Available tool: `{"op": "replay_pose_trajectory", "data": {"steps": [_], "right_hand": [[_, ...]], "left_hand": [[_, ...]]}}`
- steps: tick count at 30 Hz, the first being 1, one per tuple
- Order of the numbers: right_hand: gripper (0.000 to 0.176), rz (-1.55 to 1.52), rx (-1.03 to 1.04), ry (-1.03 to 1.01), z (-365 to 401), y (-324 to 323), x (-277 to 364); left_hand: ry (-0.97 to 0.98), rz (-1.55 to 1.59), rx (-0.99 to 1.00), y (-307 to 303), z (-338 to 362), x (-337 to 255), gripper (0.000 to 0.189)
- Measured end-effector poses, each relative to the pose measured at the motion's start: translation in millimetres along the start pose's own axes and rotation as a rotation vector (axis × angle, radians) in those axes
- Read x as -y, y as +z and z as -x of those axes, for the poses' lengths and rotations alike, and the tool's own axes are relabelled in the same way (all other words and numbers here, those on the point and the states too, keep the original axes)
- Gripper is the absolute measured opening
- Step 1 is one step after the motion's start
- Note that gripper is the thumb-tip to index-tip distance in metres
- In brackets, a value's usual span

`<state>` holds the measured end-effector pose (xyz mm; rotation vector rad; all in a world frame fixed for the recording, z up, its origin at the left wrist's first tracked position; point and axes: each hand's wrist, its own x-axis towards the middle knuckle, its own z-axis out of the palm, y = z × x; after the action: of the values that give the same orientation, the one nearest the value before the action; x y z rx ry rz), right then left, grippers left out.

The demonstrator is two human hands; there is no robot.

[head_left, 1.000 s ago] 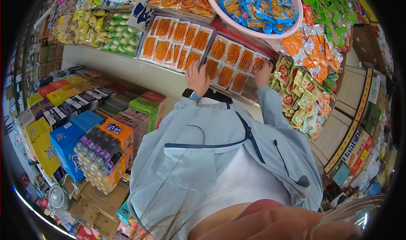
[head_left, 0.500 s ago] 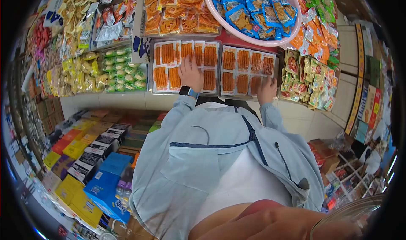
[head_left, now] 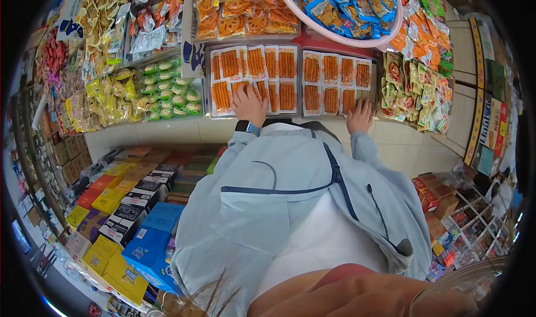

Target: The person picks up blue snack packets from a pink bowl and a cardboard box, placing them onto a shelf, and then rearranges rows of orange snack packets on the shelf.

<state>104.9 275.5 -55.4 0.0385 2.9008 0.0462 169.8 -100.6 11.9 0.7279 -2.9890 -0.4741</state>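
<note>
Two shallow clear trays hold rows of orange-brown snack sticks in small clear packets. My left hand [head_left: 249, 105], with a smartwatch [head_left: 247, 127] on the wrist, lies over the lower row of packets [head_left: 221, 96] in the left tray [head_left: 207, 100]. Its fingers are stretched out and slightly apart, touching the packets. At the lower right corner of the right tray [head_left: 375, 93] rests my right hand [head_left: 360, 116], fingers extended. Its fingertips are beside the end packet [head_left: 349, 100] of the lower row. Neither hand visibly grips anything.
Behind the trays are bagged orange slices [head_left: 243, 10] and a pink basin [head_left: 335, 37] of blue packets. Green-and-white packs [head_left: 170, 93] lie left, and beige sachets [head_left: 416, 96] right. Stacked cartons [head_left: 151, 239] stand at lower left; a wire rack [head_left: 474, 222] is at lower right.
My left hand has come back from the upper row to the lower row of the left tray. My right hand remains near the right tray's corner. The whole view has shifted slightly.
</note>
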Motion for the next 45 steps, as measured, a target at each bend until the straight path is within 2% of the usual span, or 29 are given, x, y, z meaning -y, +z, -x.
{"op": "replay_pose_trajectory", "data": {"steps": [7, 10, 16, 19, 22, 29, 35, 39, 40, 43, 45], "right_hand": [[0.069, -0.011, -0.05, 0.007, 1.5, 1.6, 1.8], [0.069, -0.01, -0.044, 0.02, 0.2, -3.9, 2.9], [0.068, 0.009, -0.073, 0.013, -0.5, 3.0, 0.4], [0.067, 0.013, -0.05, 0.021, 0.0, 0.3, 0.8], [0.067, 0.01, -0.035, 0.032, 0.1, -0.5, 1.5], [0.068, 0.008, -0.039, 0.051, -0.6, 1.0, 1.4], [0.068, 0.008, -0.046, 0.042, -1.7, 6.3, 0.6], [0.067, -0.055, -0.091, 0.032, -0.2, 5.7, -2.8], [0.067, -0.074, -0.102, 0.034, 0.9, 2.6, 0.6], [0.066, -0.351, -0.38, -0.045, 7.7, 4.8, 25.9], [0.066, -0.446, -0.478, -0.218, 21.2, -15.7, 83.3]], "left_hand": [[0.092, -0.056, -0.107, 7.4, -4.1, 17.4, 0.058], [0.101, -0.043, -0.082, 7.1, -2.9, 18.9, 0.052], [0.112, 0.115, -0.087, 11.0, -6.4, 22.6, 0.044], [0.149, 0.205, -0.136, 11.2, -2.2, 27.1, 0.044], [0.187, 0.288, -0.061, 9.8, 0.8, 30.5, 0.045], [0.141, 0.205, -0.007, 7.3, 3.6, 32.0, 0.063], [0.13, 0.129, 0.038, 1.3, -0.1, 24.5, 0.064], [0.125, 0.19, 0.006, -9.2, -3.7, 20.5, 0.06], [0.118, 0.254, 0.05, -12.9, -4.0, 17.3, 0.059], [0.133, 0.453, 0.122, -18.0, -11.1, 11.0, 0.054], [0.179, 0.614, 0.104, -5.6, -12.7, -3.0, 0.052]]}}
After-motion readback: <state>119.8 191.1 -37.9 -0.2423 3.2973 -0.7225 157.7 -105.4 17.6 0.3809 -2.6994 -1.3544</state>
